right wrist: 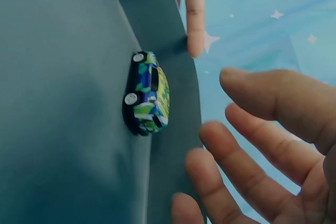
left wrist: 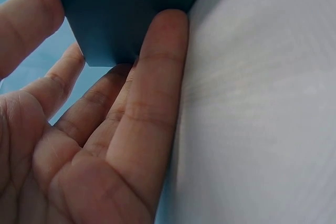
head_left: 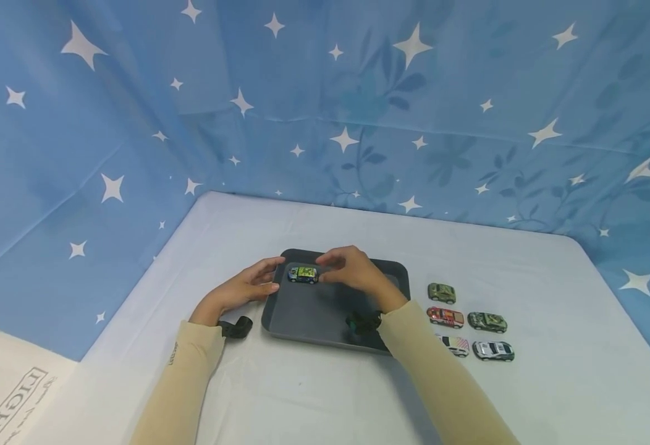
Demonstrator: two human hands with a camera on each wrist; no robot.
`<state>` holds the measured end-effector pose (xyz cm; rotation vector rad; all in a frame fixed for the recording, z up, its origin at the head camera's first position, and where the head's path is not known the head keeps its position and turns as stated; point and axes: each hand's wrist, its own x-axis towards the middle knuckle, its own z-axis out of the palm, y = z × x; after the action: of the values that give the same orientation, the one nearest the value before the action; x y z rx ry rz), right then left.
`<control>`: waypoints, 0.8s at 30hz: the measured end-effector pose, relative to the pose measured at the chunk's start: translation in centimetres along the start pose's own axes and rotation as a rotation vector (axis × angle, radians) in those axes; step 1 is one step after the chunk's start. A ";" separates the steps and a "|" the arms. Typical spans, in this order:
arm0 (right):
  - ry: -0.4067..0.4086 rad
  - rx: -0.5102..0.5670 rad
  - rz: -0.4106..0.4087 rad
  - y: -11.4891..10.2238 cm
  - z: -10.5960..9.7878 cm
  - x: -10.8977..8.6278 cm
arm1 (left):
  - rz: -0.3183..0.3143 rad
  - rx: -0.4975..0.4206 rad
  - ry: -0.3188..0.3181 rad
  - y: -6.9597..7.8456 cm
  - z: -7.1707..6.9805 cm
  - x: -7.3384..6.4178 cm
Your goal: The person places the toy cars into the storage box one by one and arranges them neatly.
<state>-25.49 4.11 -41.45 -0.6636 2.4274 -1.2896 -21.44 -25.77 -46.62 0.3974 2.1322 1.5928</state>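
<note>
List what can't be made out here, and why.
Head: part of the white-and-pink car, hidden by the right sleeve.
Head: the full printed panel, cut off by the left and bottom edges.
Head: print on the left sleeve, too small to read.
Left wrist: most of the tray, cut off by the top edge.

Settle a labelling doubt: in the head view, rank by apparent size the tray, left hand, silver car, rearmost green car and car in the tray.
1. Tray
2. Left hand
3. Silver car
4. Car in the tray and rearmost green car: they look too alike to rank.
</note>
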 end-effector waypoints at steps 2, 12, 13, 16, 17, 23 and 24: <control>-0.030 0.022 -0.009 0.2 -0.3 -0.3 | 0.004 0.000 -0.001 -0.1 0.0 0.0; -0.152 0.114 -0.064 1.2 -1.5 -1.6 | 0.000 0.022 0.011 -0.5 0.1 0.1; -0.159 0.123 -0.071 1.3 -1.6 -1.7 | -0.001 0.023 0.011 -0.6 0.1 0.1; -0.169 0.138 -0.095 1.6 -2.0 -2.2 | 0.002 0.027 0.009 -0.5 0.0 0.1; -0.170 0.143 -0.101 1.6 -2.2 -2.4 | 0.004 0.026 0.008 -0.5 0.0 0.1; -0.156 0.161 -0.131 1.7 -2.8 -3.5 | 0.013 0.024 0.003 -0.3 0.0 0.0; -0.151 0.161 -0.138 1.7 -2.8 -3.6 | 0.013 0.025 0.005 -0.3 0.0 0.0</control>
<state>-24.21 8.78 -41.09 -0.8621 2.1637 -1.4151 -21.42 -25.87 -46.90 0.4169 2.1595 1.5770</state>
